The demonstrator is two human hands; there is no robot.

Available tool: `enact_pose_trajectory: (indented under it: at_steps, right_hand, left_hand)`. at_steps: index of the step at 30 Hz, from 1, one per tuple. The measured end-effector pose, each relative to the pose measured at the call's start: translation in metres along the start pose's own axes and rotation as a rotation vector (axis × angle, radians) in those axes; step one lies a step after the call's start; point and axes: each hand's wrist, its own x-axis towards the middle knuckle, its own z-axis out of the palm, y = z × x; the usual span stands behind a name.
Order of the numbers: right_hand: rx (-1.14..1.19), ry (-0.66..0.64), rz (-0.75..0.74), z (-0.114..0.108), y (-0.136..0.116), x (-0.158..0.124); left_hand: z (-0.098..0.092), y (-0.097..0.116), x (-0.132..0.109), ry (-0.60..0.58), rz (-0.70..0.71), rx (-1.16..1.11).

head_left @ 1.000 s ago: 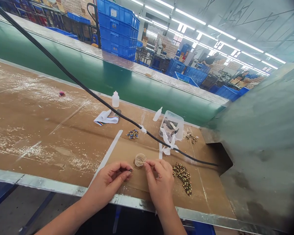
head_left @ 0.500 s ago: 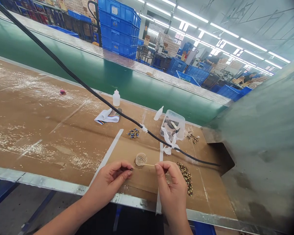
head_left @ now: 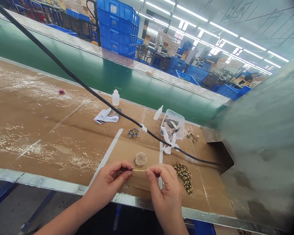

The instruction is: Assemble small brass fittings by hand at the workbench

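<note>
My left hand (head_left: 110, 181) is pinched on a tiny dark piece at its fingertips, low over the cardboard-covered bench. My right hand (head_left: 165, 189) pinches a thin wooden stick (head_left: 138, 170) whose tip reaches across to the piece in the left fingers. Just beyond the stick stands a small clear round cup (head_left: 140, 159). A heap of small brass-and-black parts (head_left: 184, 176) lies right of my right hand.
A black cable (head_left: 88, 91) crosses the bench diagonally. Behind it are a clear plastic box (head_left: 172, 124), white tape strips (head_left: 168, 145), two small white bottles (head_left: 115, 97), a folded ribbon (head_left: 106, 117) and small part piles (head_left: 133, 132). A green conveyor (head_left: 100, 71) runs behind; the metal bench edge (head_left: 51, 184) is near.
My right hand drew the stick out of the clear cup, swung right, then brought its tip to the piece pinched in my left hand. The left hand stayed put.
</note>
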Motion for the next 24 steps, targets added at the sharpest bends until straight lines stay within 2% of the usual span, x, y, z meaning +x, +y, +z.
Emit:
enact_pose_trajectory:
  at_steps: [5, 10, 17, 24]
  right_hand:
    - [-0.041, -0.036, -0.04, -0.003, -0.002, 0.001]
    - [-0.092, -0.001, -0.105, -0.003, -0.005, 0.006]
    - [-0.062, -0.032, -0.209, -0.002, -0.011, 0.008]
    - [-0.08, -0.019, -0.179, -0.002, -0.005, 0.005]
  left_hand:
    - [0.0, -0.001, 0.0, 0.001, 0.02, 0.028]
    - [0.001, -0.005, 0.0, -0.009, 0.078, 0.082]
    - [0.001, -0.007, -0.001, 0.002, 0.082, 0.109]
    - [0.002, -0.002, -0.001, 0.014, 0.043, 0.077]
